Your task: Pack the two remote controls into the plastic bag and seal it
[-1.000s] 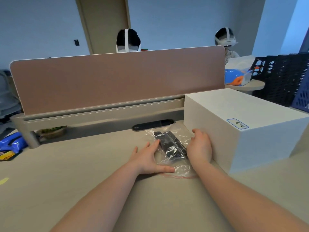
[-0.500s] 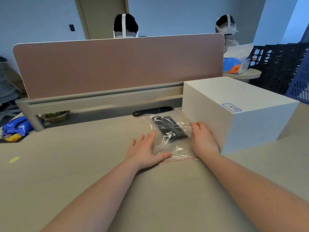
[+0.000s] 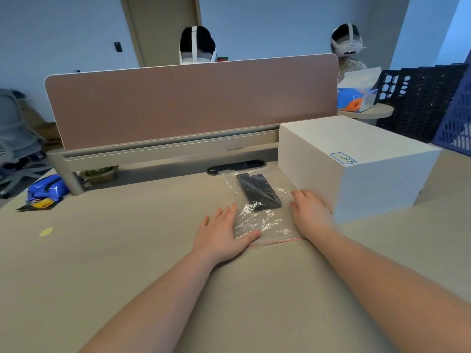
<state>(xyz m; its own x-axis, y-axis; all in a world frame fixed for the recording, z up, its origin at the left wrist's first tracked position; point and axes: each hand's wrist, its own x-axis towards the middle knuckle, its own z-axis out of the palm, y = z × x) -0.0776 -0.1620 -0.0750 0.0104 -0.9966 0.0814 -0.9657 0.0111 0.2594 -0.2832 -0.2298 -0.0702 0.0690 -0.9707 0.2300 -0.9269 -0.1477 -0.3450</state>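
Note:
A clear plastic bag (image 3: 262, 222) with a red zip strip along its near edge lies flat on the desk. Two black remote controls (image 3: 258, 191) lie side by side inside it, toward its far end. My left hand (image 3: 221, 233) rests flat on the desk at the bag's left edge, fingers spread, thumb pressing on the near left corner of the bag. My right hand (image 3: 311, 212) lies flat at the bag's right edge, fingers apart, next to the white box. Neither hand grips anything.
A large white box (image 3: 356, 164) with a small blue label stands right of the bag. A pink desk divider (image 3: 191, 103) runs across the back, with two people wearing headsets behind it. Blue packets (image 3: 46, 191) lie far left; dark crates (image 3: 423, 103) stand far right.
Both hands slid off the remotes and apart to the bag's two sides, then stayed flat. The bag now lies flatter, with its red strip showing at the near edge.

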